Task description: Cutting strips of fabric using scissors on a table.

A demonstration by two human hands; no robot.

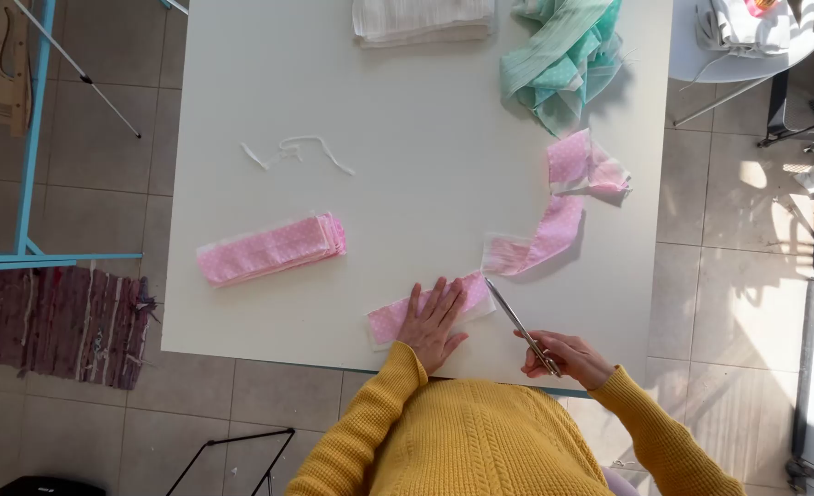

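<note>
The left hand (432, 323) lies flat, palm down, fingers spread and pointing toward 12 o'clock, pressing a pink strip (430, 310) onto the white table (407, 193) near its 6 o'clock edge. The wrist bends back into a yellow sleeve (370, 413) that runs off toward 7 o'clock.

The right hand (565, 356) sits at 3 o'clock from the left, just over the table edge, fingers curled through the handles of scissors (520, 327). The blades point toward 11 o'clock and look nearly closed, their tips at the strip's right end. The forearm leaves toward 5 o'clock.

Beyond the tips, at 1 o'clock from the scissors, the pink ribbon (554, 230) winds up the table to a crumpled bunch near the right edge. Whether it joins the pressed strip at the blades cannot be told.

At 10 o'clock from the left hand lies a pink stack (271, 248) of cut pieces, well apart. White threads (299, 152) lie at 11 o'clock. Green fabric (568, 57) and a folded white cloth (423, 20) sit at the table's far edge.
</note>
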